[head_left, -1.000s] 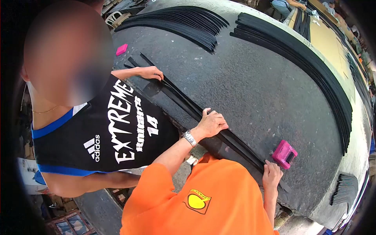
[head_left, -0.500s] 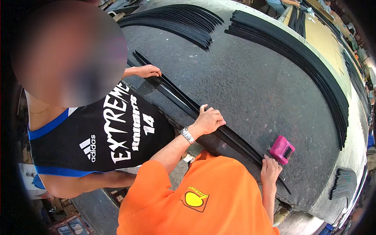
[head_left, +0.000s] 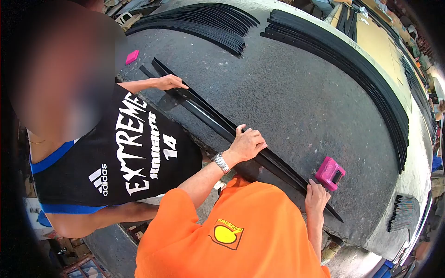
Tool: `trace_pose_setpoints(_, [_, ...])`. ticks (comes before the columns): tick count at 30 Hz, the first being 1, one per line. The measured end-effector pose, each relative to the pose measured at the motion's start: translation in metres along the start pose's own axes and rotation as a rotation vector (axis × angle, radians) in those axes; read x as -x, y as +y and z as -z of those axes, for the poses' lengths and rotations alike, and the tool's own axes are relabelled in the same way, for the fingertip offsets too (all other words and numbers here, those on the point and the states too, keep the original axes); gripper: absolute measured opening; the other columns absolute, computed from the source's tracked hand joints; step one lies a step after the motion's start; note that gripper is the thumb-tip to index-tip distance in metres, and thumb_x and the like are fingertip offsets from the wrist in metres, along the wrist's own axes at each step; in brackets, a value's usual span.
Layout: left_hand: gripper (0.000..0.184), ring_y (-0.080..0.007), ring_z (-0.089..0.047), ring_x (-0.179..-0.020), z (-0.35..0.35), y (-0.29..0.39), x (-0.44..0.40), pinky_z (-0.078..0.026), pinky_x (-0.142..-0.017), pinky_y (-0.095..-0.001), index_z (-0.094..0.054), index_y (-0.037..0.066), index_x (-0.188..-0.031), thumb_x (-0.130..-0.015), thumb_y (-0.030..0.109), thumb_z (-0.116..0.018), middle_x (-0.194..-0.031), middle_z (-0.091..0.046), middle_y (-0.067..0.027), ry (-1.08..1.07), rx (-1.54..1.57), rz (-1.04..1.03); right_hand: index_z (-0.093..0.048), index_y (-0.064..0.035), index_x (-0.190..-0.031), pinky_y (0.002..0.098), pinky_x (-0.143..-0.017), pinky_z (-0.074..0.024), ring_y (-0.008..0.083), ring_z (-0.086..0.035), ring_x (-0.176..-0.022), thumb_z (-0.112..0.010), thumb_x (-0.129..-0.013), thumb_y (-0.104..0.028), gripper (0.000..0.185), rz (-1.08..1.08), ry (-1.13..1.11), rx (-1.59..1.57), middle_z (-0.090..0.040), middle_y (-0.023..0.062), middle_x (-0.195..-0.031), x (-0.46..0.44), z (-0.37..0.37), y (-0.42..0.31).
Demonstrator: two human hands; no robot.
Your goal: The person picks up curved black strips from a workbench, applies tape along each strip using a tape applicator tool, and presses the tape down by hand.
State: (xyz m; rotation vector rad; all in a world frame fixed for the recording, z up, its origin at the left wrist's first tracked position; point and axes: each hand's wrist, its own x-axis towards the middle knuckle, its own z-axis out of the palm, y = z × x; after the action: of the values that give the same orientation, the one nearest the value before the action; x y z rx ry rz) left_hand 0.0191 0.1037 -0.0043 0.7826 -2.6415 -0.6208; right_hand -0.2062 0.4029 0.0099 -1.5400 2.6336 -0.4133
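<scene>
Two long, thin, curved black strips [head_left: 282, 166] lie close together, slanting along the near edge of the dark table. My left hand [head_left: 250, 142], with a metal watch at its wrist, is closed over the strips near their middle, thumb on the far side. Toward their lower right end, my right hand [head_left: 317, 194] pinches the strips with bent fingers. A co-worker's hand [head_left: 170, 82] touches the strips near the upper left end. Just beyond my right hand sits a magenta block with a black inset [head_left: 330, 173].
Fanned black strips [head_left: 194, 23] and a long curved stack of strips [head_left: 343, 60] lie along the table's far side. A small bundle of strips [head_left: 403, 215] rests at the right. A pink block [head_left: 132, 57] is near the co-worker [head_left: 106, 157], who stands at my left.
The view has shifted slightly, and the pink block at upper left now shows beside the co-worker. My hands stay at nearly the same places on the strips.
</scene>
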Motion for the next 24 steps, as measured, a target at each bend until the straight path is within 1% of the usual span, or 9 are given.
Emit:
trace_pose_setpoints(9, [0.014,-0.0203,-0.063,-0.103,-0.0021,-0.0016,-0.0027,-0.027,-0.111,-0.0575,-0.076,0.019,-0.091,-0.095,0.031,-0.07,-0.097,-0.067,0.0019,-0.001,0.009,0.009,-0.072,-0.0147,-0.121,0.0441,-0.082,-0.0394,0.0251,-0.064,-0.094,-0.064,-0.098,-0.023,0.026,-0.008,0.006,-0.012,-0.068,0.0031,-0.097,-0.0022,-0.002,0.0005])
trace_pose_setpoints(12, [0.019,-0.0218,-0.063,-0.104,0.0003,-0.0018,-0.0046,-0.029,-0.111,-0.0582,-0.076,0.018,-0.089,-0.095,0.034,-0.069,-0.098,-0.068,0.0011,-0.019,-0.004,0.003,-0.072,-0.0146,-0.121,0.0442,-0.082,-0.0395,0.0251,-0.065,-0.095,-0.065,-0.098,-0.023,0.026,-0.025,-0.003,-0.014,-0.069,0.003,-0.098,-0.0027,-0.0023,-0.0012])
trace_pose_setpoints(15, [0.018,-0.0215,-0.063,-0.106,0.0025,-0.0014,-0.0044,-0.029,-0.111,-0.0579,-0.076,0.018,-0.092,-0.095,0.034,-0.07,-0.102,-0.068,0.0015,-0.044,0.008,0.014,-0.072,-0.0145,-0.122,0.0441,-0.084,-0.0396,0.025,-0.064,-0.096,-0.066,-0.097,-0.023,0.027,-0.034,-0.008,-0.015,-0.069,0.0032,-0.099,-0.0027,-0.0003,-0.0034])
trace_pose_setpoints(18, [0.016,-0.021,-0.061,-0.108,-0.0035,0.0004,0.0,-0.028,-0.112,-0.0574,-0.076,0.019,-0.097,-0.094,0.033,-0.071,-0.105,-0.067,0.0019,0.051,0.051,-0.017,-0.071,-0.0142,-0.124,0.0442,-0.086,-0.0395,0.0252,-0.064,-0.098,-0.067,-0.096,-0.023,0.03,-0.04,-0.022,-0.012,-0.068,0.0037,-0.101,-0.0012,-0.0004,-0.0036])
trace_pose_setpoints(21, [0.016,-0.0206,-0.06,-0.11,-0.0047,0.0008,0.0015,-0.028,-0.113,-0.0571,-0.076,0.019,-0.101,-0.093,0.033,-0.072,-0.107,-0.066,0.002,0.026,-0.001,-0.045,-0.07,-0.014,-0.127,0.0447,-0.088,-0.0394,0.0256,-0.063,-0.1,-0.07,-0.094,-0.023,0.034,-0.044,-0.034,-0.016,-0.068,0.0042,-0.103,-0.0015,0.0016,-0.0059])
trace_pose_setpoints(24, [0.019,-0.0213,-0.061,-0.112,-0.0062,0.0003,-0.0014,-0.025,-0.114,-0.0575,-0.075,0.02,-0.106,-0.091,0.032,-0.075,-0.108,-0.068,0.0021,-0.022,0.011,-0.025,-0.068,-0.0138,-0.129,0.0454,-0.089,-0.0394,0.0259,-0.063,-0.101,-0.072,-0.092,-0.022,0.038,-0.063,-0.049,-0.013,-0.067,0.0045,-0.103,-0.0004,-0.0019,-0.0021])
